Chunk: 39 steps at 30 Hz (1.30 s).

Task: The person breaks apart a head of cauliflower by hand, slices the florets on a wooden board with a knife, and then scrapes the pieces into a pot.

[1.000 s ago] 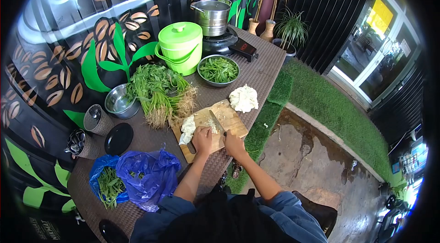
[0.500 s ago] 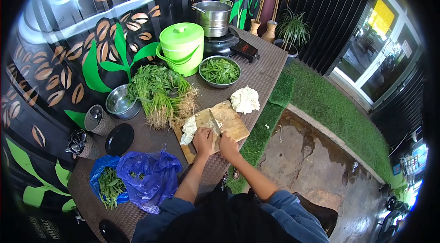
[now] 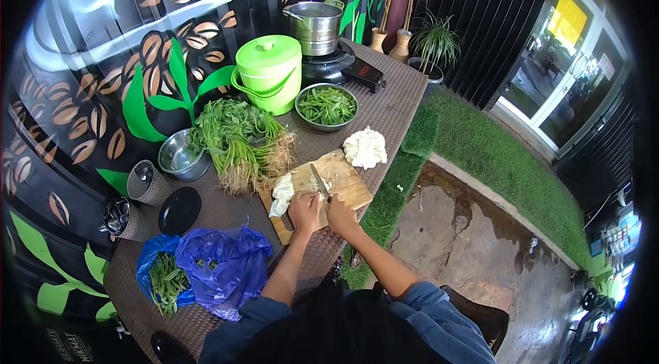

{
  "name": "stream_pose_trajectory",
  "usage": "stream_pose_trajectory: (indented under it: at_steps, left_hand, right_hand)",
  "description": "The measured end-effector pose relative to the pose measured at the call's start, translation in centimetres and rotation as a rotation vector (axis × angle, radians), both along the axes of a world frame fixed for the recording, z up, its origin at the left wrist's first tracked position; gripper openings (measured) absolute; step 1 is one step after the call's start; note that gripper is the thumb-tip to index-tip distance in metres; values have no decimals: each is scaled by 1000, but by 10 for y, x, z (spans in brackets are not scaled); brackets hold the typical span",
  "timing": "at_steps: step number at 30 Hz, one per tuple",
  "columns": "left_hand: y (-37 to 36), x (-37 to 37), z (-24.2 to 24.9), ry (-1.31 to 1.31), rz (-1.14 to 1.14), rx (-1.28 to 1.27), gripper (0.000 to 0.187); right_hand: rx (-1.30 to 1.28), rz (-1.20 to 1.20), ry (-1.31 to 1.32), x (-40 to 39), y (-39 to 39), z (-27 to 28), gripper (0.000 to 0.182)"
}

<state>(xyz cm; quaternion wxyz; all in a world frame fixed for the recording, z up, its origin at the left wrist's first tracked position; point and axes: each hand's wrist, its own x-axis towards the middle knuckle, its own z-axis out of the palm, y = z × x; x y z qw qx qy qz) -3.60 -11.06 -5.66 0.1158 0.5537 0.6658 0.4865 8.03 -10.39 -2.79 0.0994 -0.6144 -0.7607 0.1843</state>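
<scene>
My right hand [image 3: 340, 214] is closed around the handle of a knife [image 3: 319, 179], whose blade points away from me over a wooden cutting board [image 3: 352, 190]. Close beside it, my left hand [image 3: 303, 211] rests on the board with its fingers bent and pressed down near the blade. Whatever lies under those fingers is hidden. A pale white vegetable piece [image 3: 281, 194], perhaps cauliflower, sits just left of that hand. Small white crumbs are scattered around the blade. Past the board's far right corner lies a larger white, lumpy head like cauliflower [image 3: 365, 148].
Rooted leafy greens [image 3: 240, 141] lie beyond the board, near a bowl of cut greens [image 3: 327, 105]. Behind stand a lidded green bucket [image 3: 269, 72] and a steel pot [image 3: 314, 24] on a burner. Blue plastic bags [image 3: 223, 264], a metal bowl [image 3: 184, 156] and cutlery holders [image 3: 147, 185] are leftward.
The view has shifted very slightly. Both hands and the knife stay in nearly the same place on the board.
</scene>
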Motion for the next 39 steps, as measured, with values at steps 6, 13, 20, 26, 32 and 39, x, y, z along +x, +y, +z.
stream_pose_trajectory:
  at_steps: [6,13,20,26,32,39]
  left_hand:
    - [2,-1,-4,42,11,6,9]
    - [1,-1,-2,26,12,-14,9]
    - [-1,-1,-2,-12,12,-7,7]
    - [3,-7,-5,-1,-7,6,11]
    - [1,-22,-3,-70,-192,-7,15]
    - [8,-13,-3,-141,-120,-146,14]
  right_hand:
    - [-68,-123,28,-14,-19,-13,30]
    - [-61,-44,-5,-3,-11,3,29]
    - [-20,-94,14,-14,-15,-9,25]
    - [-101,-53,60,-10,-16,-3,34]
    - [-156,-41,87,4,9,5,37]
    - [-23,30,119,55,30,10,37]
